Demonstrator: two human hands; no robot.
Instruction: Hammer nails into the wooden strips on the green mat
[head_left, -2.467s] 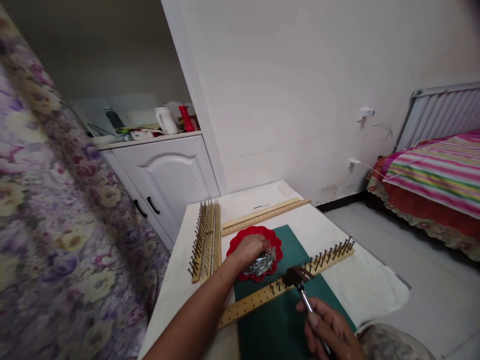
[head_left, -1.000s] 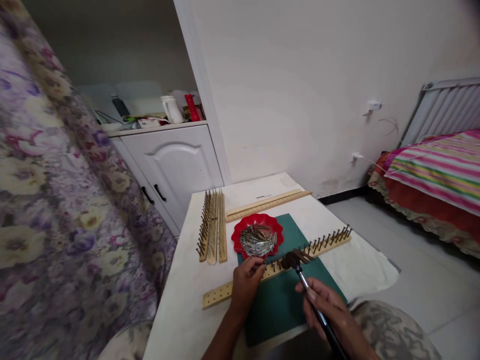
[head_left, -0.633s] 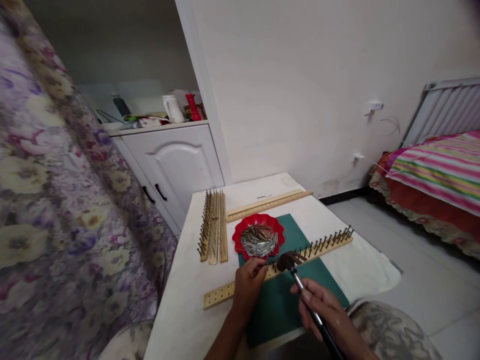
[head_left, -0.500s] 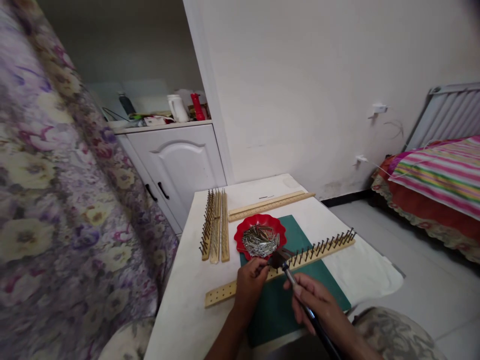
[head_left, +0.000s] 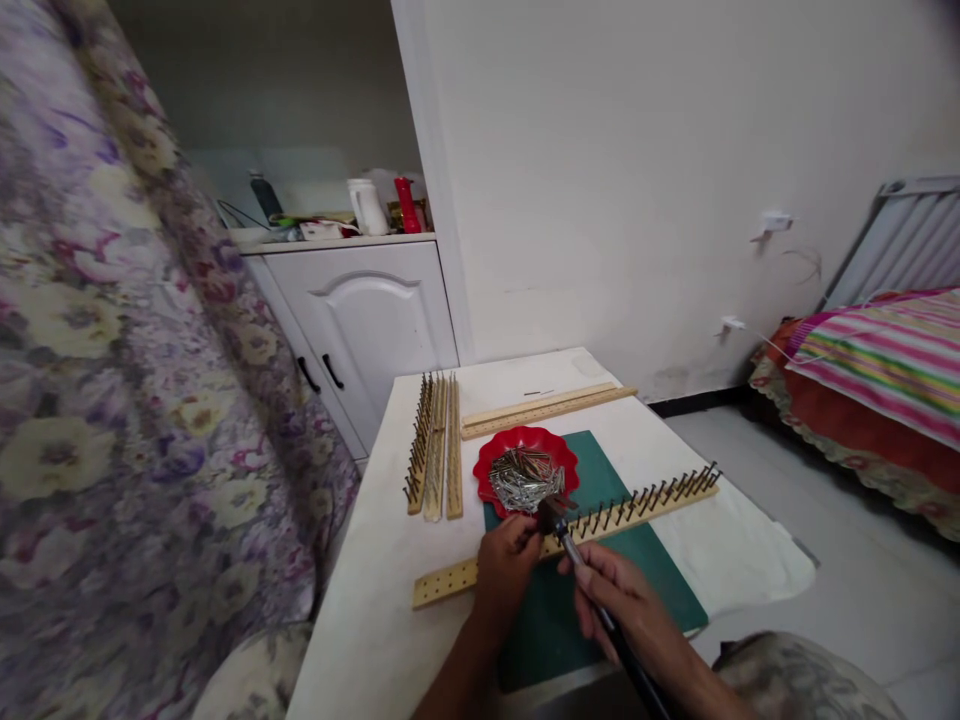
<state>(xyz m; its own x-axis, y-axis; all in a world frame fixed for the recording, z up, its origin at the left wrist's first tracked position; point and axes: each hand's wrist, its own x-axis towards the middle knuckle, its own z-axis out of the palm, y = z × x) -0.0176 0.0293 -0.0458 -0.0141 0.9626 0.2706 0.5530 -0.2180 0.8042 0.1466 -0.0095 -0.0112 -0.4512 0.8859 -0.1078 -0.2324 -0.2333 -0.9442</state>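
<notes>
My right hand (head_left: 619,597) is wrapped around the handle of a claw hammer (head_left: 570,550). Its dark head is low over a light wooden strip (head_left: 446,583), right beside my left fingertips. My left hand (head_left: 510,555) is closed in a pinch above the strip, at a nail that the fingers and hammer head mostly hide. Along the strip's right part stand several dark nails (head_left: 651,500); its left end shows bare drilled holes. Under the strip lies a green mat (head_left: 555,640). Just behind my left hand, a red scalloped bowl (head_left: 480,462) holds loose nails (head_left: 525,477).
Several wooden strips (head_left: 454,460) with upright nails stand at the table's left. More strips (head_left: 547,408) lie along the back, near a few loose nails (head_left: 538,392). A floral curtain (head_left: 150,400) hangs at the left, a white cabinet (head_left: 367,340) behind, a bed (head_left: 877,370) at the right.
The whole view has shifted slightly. The hammer head is a little lower and nearer my left fingertips. Both hands keep their grips.
</notes>
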